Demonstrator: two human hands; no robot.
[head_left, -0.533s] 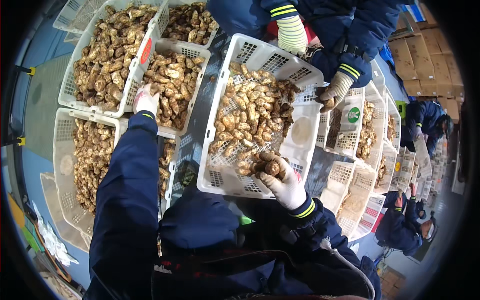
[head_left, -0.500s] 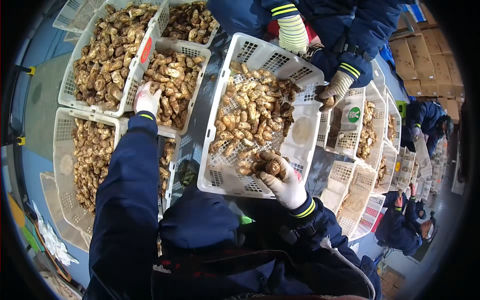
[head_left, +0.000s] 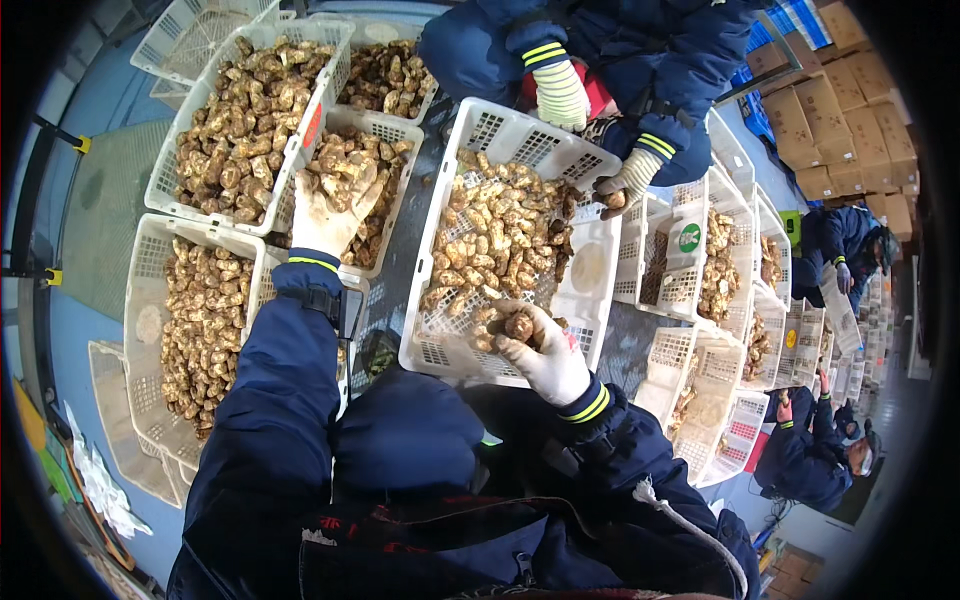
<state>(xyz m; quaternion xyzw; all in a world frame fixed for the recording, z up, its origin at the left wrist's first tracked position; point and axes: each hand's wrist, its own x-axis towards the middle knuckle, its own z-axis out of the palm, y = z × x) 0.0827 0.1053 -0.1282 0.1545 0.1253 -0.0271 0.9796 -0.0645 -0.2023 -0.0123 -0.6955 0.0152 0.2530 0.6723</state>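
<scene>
My left hand (head_left: 332, 218), in a white glove soiled brown, is raised over the middle crate (head_left: 378, 258) of brown mushrooms (head_left: 385, 150). Its fingers are spread; mushrooms show around the fingertips, and I see none clearly gripped. My right hand (head_left: 548, 362), gloved in white, is closed around a few mushrooms (head_left: 519, 326) at the near side of a white slatted crate (head_left: 412, 340). Inside that crate lies a layer of paler mushrooms (head_left: 490, 240), with part of its floor showing on the right.
Crates full of mushrooms (head_left: 205, 330) stand at my left. Across from me a co-worker's striped gloved hand (head_left: 628, 180) holds a mushroom over the crate's far right corner. More crates (head_left: 722, 345) line the right, with people beyond. Cardboard boxes (head_left: 825, 125) are stacked far right.
My left hand has lifted and turned from the mushrooms in the middle crate, its fingers now spread. My right hand has shifted slightly left, still gripping mushrooms. The co-worker's hand moved left.
</scene>
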